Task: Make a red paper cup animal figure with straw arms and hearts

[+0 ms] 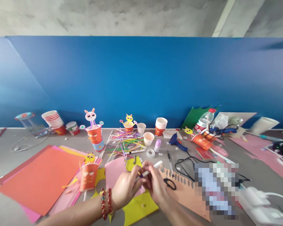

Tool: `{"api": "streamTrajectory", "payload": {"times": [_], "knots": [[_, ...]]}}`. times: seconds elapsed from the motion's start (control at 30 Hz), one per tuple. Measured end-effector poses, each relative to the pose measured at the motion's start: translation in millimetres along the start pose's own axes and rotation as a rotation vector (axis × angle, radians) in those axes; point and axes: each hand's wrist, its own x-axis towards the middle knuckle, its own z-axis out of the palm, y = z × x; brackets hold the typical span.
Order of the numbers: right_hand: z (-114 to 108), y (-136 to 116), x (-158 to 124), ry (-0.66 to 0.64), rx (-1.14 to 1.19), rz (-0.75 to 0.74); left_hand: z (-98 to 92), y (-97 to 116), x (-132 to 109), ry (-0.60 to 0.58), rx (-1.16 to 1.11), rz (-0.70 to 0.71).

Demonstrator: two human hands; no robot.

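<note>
Just above the papers at the front of the table, my left hand [125,185] and my right hand [157,183] meet with fingers pinched together. Between them is a slim white tube [158,164], pen-like, slanting up to the right; my fingers hide much of it. A small purple bit shows at the left fingertips, too small to name. Below and behind the hands lie a pink sheet [114,169] and yellow paper [140,208] with cut-outs. On the right, black-handled scissors [170,184] rest on an orange sheet [187,197] with a row of holes.
An orange cup with a yellow paper figure [88,177] stands at left beside red paper [42,179]. Behind are colourful pipe cleaners [124,141], a tape roll [150,153], a glue stick [158,146] and white cups [148,138]. A blue glue gun [178,142] trails black cable.
</note>
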Motion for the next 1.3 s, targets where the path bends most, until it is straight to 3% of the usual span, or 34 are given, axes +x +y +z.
{"api": "streamTrajectory", "payload": {"times": [0.1, 0.27, 0.37, 0.5, 0.73, 0.87, 1.03, 1.17, 1.3], "knots": [[-17, -8, 9, -0.016, -0.066, 0.049, -1.6, -4, 0, -0.034, 0.103, -0.061], [-53, -23, 13, 0.069, -0.220, -0.136, -12.2, -24, 9, -0.081, 0.495, -0.151], [-72, -33, 11, 0.086, -0.402, -0.244, -15.5, -44, 29, -0.073, 0.561, -0.231], [-93, -38, 5, 0.052, -0.791, -0.395, -5.7, -60, 62, -0.089, 0.618, -0.276], [-118, -30, -10, 0.076, -1.638, -0.611, 13.6, -62, 98, -0.084, 0.634, -0.161], [-129, -26, -19, 0.083, -1.884, -0.613, 6.0, -62, 89, -0.064, 0.587, -0.062], [-141, -23, -24, 0.124, -1.974, -0.569, -3.3, -53, 52, -0.130, 0.488, 0.069], [-135, -30, -21, 0.092, -1.996, -0.486, -3.5, -48, 32, -0.169, 0.451, 0.083], [-123, -38, -17, 0.063, -2.012, -0.423, -7.0, -44, 28, -0.201, 0.437, 0.093]]}}
